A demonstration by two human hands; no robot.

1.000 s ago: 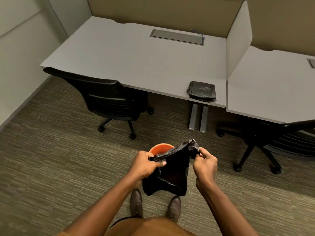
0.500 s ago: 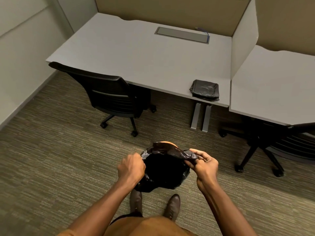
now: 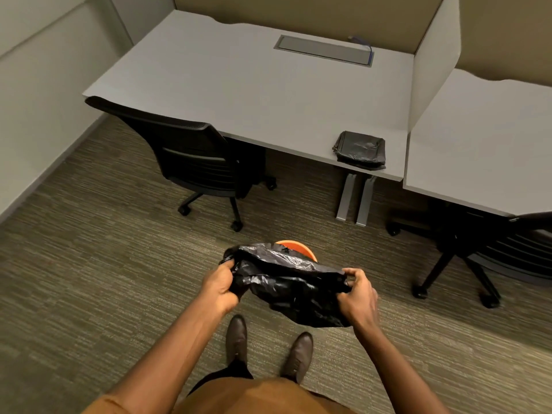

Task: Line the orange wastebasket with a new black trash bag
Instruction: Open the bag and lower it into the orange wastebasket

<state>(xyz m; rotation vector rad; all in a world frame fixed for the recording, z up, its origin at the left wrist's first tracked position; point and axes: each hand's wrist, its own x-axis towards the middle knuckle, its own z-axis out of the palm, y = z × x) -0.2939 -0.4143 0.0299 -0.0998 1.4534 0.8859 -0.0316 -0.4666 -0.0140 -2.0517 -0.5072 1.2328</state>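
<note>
I hold a crumpled black trash bag (image 3: 289,282) stretched between both hands above the floor. My left hand (image 3: 219,283) grips its left edge and my right hand (image 3: 357,294) grips its right edge. Behind the bag, only a curved strip of the orange wastebasket (image 3: 298,247) rim shows; the rest of the basket is hidden by the bag. The bag hangs in front of and partly over the basket, and its mouth looks mostly closed.
A stack of folded black bags (image 3: 360,149) lies near the front edge of the grey desk (image 3: 254,94). A black office chair (image 3: 194,162) stands to the left and another chair (image 3: 493,252) to the right. My shoes (image 3: 268,348) are on the carpet below.
My hands have moved farther apart, stretching the bag wider. The bag now covers more of the orange wastebasket than a second ago.
</note>
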